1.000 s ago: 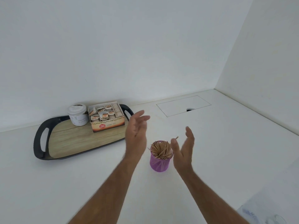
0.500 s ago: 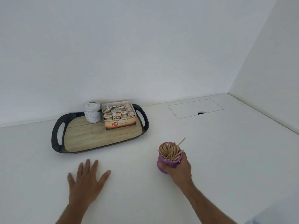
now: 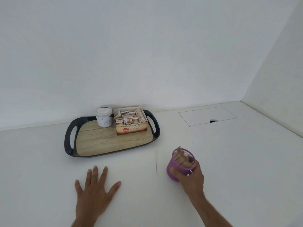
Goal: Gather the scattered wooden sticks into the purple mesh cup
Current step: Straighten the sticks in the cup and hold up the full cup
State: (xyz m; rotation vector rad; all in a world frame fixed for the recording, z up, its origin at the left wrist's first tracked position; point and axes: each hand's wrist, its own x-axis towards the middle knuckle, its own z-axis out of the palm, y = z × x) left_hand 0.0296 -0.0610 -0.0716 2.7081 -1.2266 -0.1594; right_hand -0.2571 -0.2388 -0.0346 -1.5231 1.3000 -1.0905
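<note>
Your right hand [image 3: 191, 178] grips the purple mesh cup [image 3: 177, 167] from its near side, thumb curled across the front wall and fingers wrapped round the right of it; the cup is tilted, its mouth leaning up and to the right, and it is blurred, so you cannot tell whether its base touches the white counter [image 3: 237, 161]. The wooden sticks [image 3: 182, 158] are bundled inside the cup, their tips showing at and just above the rim. Your left hand [image 3: 93, 192] lies flat on the counter with fingers straight and spread, holding nothing, well apart from the cup. Farther back sits a black-rimmed tray [image 3: 68, 141] with a wood-look floor. On it stands a white jar [image 3: 104, 117] whose label is only partly legible, something like "Extract" on the second line. Touching it on the right is an open cardboard box [image 3: 132, 129] of tea sachets, with a red badge reading "FRESH HONEST" and the words "Ginger Tea" beside it. A rectangular hatch [image 3: 207, 116] is outlined in the counter to the right.
</note>
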